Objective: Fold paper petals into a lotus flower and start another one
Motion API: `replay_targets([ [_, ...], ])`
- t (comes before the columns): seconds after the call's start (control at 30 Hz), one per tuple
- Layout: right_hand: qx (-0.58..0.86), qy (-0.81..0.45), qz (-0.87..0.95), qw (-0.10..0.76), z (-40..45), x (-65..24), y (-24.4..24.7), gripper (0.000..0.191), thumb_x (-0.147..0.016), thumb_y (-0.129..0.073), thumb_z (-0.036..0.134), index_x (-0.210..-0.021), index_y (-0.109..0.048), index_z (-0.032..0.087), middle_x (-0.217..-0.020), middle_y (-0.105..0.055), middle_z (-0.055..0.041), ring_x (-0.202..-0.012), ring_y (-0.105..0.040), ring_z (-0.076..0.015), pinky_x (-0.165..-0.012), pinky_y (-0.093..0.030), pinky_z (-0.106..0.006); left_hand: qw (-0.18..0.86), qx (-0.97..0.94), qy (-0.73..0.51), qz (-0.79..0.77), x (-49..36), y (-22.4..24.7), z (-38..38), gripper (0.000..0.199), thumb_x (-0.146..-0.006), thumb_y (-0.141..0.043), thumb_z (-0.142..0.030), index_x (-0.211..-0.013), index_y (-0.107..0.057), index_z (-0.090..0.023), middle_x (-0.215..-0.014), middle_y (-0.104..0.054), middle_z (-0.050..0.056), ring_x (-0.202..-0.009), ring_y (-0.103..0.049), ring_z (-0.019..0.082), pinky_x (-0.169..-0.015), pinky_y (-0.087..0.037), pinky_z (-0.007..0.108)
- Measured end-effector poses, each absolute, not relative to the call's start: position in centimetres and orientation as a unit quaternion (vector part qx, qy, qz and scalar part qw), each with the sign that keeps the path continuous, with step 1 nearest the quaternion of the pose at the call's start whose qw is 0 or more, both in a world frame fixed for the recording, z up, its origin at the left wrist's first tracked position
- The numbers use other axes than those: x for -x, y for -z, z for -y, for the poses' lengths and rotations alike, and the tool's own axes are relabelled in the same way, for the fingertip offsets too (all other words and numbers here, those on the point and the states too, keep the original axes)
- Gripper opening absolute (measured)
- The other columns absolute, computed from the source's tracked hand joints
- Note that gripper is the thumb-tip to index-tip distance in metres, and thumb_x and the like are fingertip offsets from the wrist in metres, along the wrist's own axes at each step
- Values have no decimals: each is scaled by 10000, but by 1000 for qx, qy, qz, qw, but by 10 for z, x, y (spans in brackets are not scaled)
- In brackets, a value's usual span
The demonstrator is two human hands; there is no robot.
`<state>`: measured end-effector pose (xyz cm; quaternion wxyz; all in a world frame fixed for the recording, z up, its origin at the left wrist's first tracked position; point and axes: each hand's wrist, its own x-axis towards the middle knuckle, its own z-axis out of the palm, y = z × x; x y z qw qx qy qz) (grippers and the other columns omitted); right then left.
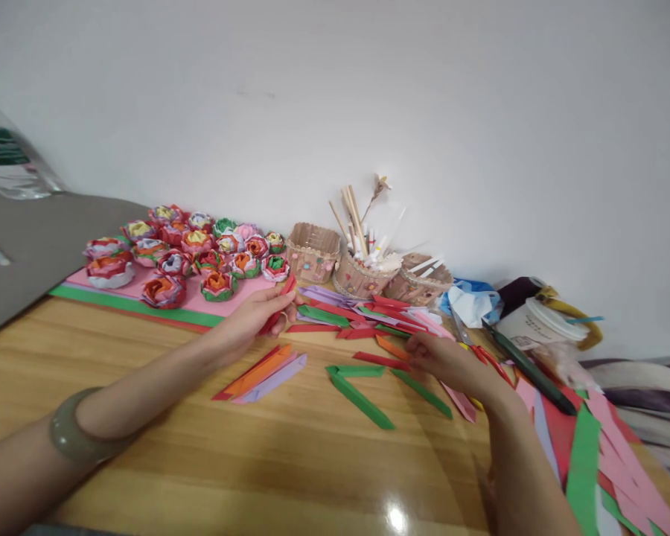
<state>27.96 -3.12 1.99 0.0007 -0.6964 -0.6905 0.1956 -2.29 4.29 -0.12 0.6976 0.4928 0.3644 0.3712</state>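
My left hand (262, 313) pinches a red folded paper strip (287, 289) above the table. To the right, my right hand (444, 361) is closed low over the pile, its fingertips on folded strips; an orange strip (391, 348) and a red one (380, 362) both run up to them. Which of the two is gripped cannot be made out. Between the hands lies a heap of folded strips (324, 316) in red, green, purple and pink. Nearer me are a small fanned group of strips (265, 372) and a green V-shaped folded piece (360, 398).
Several paper flowers (217, 285) stand on coloured sheets (240, 298) at the back left. Decorated baskets (313, 253) line the wall, one with sticks. At right are scissors (458, 327), a dark green pen-like tool (530, 368), a white cup (541, 324) and flat paper strips (584, 461).
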Motion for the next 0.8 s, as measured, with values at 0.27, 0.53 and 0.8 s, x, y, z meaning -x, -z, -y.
replay_targets([
  [0.27,664,-244,703,70,36,-285,-38,170,-792,-482,290,-759,-616,190,-772,-647,-34,-734,-575,-193,-655,-427,-291,708,-467,-368,-381,20,0,-40,184,-809,-536,-290,-826,-589,-114,-598,-550,-3,-424,-419,51,-388,-289,166],
  [0.53,568,-527,457,436,23,-249,-22,236,-739,-611,394,-794,-534,178,-682,-526,16,-558,-478,-96,-503,-361,-212,719,-466,-363,-366,20,7,-38,195,-813,-539,-305,-843,-584,-117,-616,-561,-3,-422,-419,43,-380,-297,149],
  [0.8,527,-558,407,496,27,-188,-15,344,-682,-671,441,-595,-472,175,-538,-401,62,-461,-337,-59,-428,-250,-198,754,-402,-387,-346,14,-5,-25,128,-813,-541,-255,-810,-588,-136,-652,-582,9,-493,-469,63,-406,-340,143],
])
